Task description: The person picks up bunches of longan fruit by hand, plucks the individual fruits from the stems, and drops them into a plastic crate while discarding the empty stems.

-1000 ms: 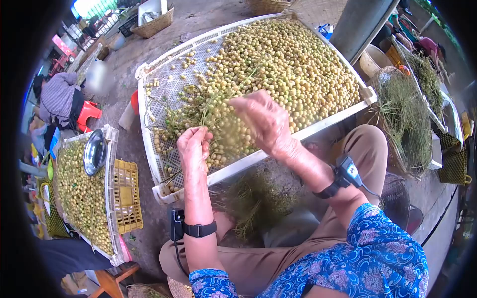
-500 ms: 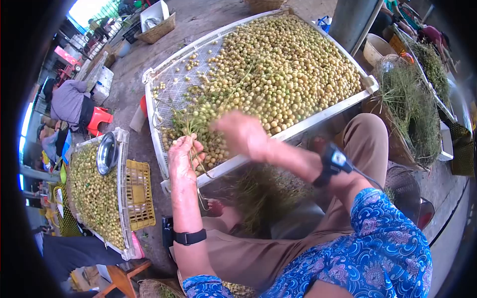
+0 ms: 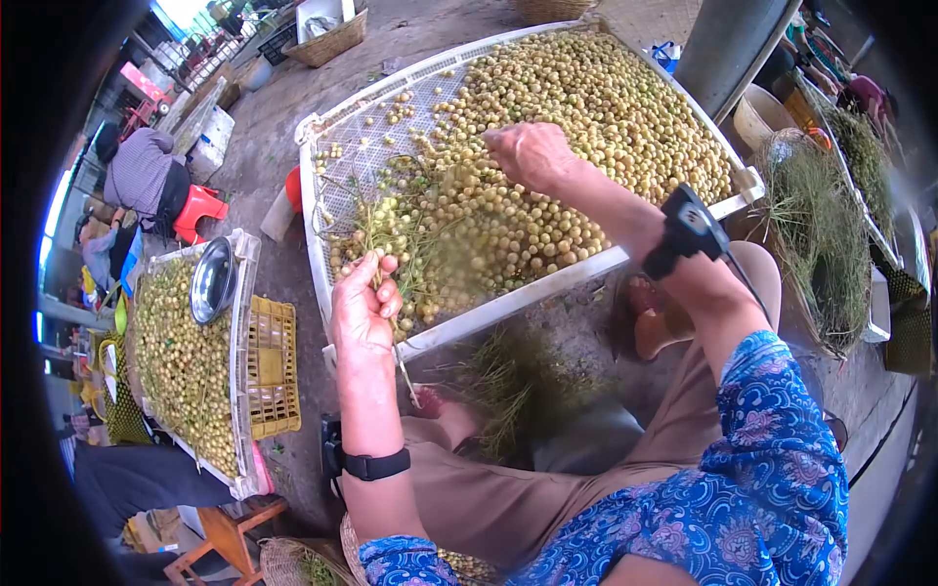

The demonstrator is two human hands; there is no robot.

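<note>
Left hand (image 3: 363,313) — fingers clamped on a green stalk bunch (image 3: 391,234) — sits at the near rim of the white tray (image 3: 508,301). Well apart, the right hand (image 3: 532,156) hovers with fingers curled (contents not discernible) over the yellow fruit (image 3: 625,107) filling the tray.

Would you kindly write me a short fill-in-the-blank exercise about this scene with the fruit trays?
1. The left hand grips a bunch of green ____ at the near edge of the white tray.
2. The right hand is held above the loose ____ heaped in that tray.
3. A metal bowl lies on the second tray, to the person's ____.
Missing words: stems; fruit; left.
</note>
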